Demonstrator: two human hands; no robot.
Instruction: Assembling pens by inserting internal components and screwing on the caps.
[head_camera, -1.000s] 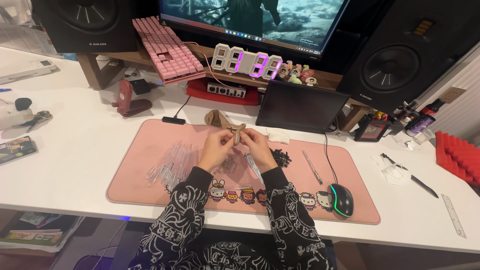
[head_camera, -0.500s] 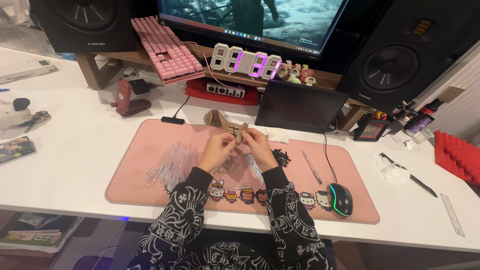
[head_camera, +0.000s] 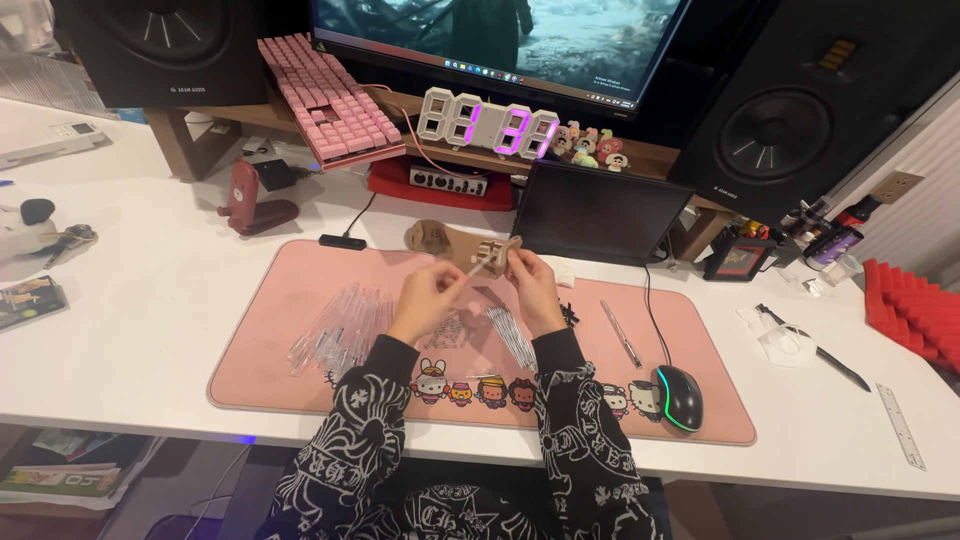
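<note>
Pinched between both hands above the pink desk mat (head_camera: 300, 300): a slim pen-like piece (head_camera: 468, 272), long axis from 8 to 2 o'clock, left hand (head_camera: 428, 298) closed at its lower end, right hand (head_camera: 528, 285) gripping the tip, small tan block (head_camera: 492, 252) just at 12 o'clock.

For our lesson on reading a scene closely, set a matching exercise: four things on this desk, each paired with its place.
Things:
1. computer mouse
2. pink keyboard
3. clear tubes
4. metal ruler

Places:
A. propped against the monitor shelf
B. on the mat, by the person's left sleeve
C. far right, on bare white desk
D. on the mat's right end

Pairs: 1-D, 2-A, 3-B, 4-C
</note>
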